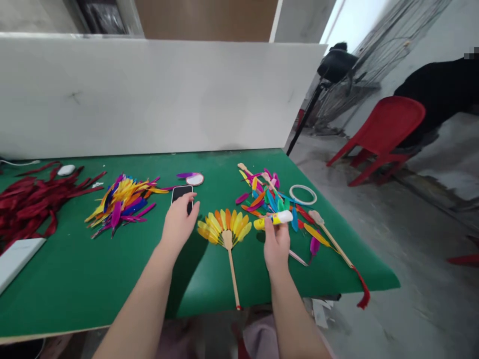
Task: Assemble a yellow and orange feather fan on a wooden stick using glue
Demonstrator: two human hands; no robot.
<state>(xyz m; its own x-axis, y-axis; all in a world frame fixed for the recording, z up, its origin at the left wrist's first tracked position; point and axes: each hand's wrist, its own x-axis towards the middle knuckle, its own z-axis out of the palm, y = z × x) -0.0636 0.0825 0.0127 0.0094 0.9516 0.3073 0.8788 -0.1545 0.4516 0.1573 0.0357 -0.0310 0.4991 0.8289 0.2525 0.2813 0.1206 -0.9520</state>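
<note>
My right hand (277,247) is closed around a yellow glue stick (270,220) with a white end, held above the table. My left hand (179,219) rests over a dark-screened phone (182,191) and covers part of it; its thumb and forefinger are apart. Between my hands lies a small fan (225,227) of yellow and orange feathers, spread around the top of a wooden handle (232,274) that points towards me. A loose pile of multicoloured feathers (269,197) lies beyond my right hand, with light wooden pieces among them.
On the green table (123,279) are another feather pile (125,202), dark red ribbons (33,199), a white box (20,257), a white ring (303,195) and a red-tasselled stick (337,244). A white board (157,94) stands behind. A red chair (389,124) with a person is at right.
</note>
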